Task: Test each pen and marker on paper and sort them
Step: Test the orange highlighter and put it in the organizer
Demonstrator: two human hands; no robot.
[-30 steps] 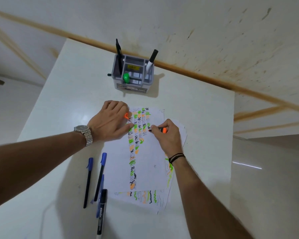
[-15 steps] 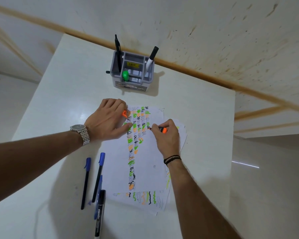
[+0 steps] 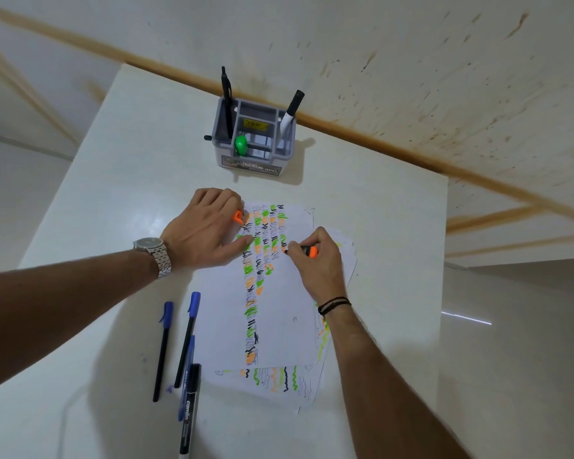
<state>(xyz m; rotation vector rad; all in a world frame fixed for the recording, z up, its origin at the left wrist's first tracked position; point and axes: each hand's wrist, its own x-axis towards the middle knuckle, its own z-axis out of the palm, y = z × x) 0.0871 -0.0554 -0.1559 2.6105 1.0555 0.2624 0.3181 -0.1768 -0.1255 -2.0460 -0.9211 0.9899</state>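
Organizer [image 3: 250, 162] with pens, green marker [image 3: 241, 145]; right fingers [image 3: 297, 256] grasping orange marker [image 3: 309, 250].

Bare forearms — steel-link wristwatch [image 3: 153, 253] left, black cord bracelets [image 3: 333, 304] right.

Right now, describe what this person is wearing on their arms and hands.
Both forearms are bare, with no sleeves in view. The left hand has a silver metal watch at the wrist, with a dark round dial and a linked band. The right hand has thin black cord bracelets around the wrist. No rings or gloves show.
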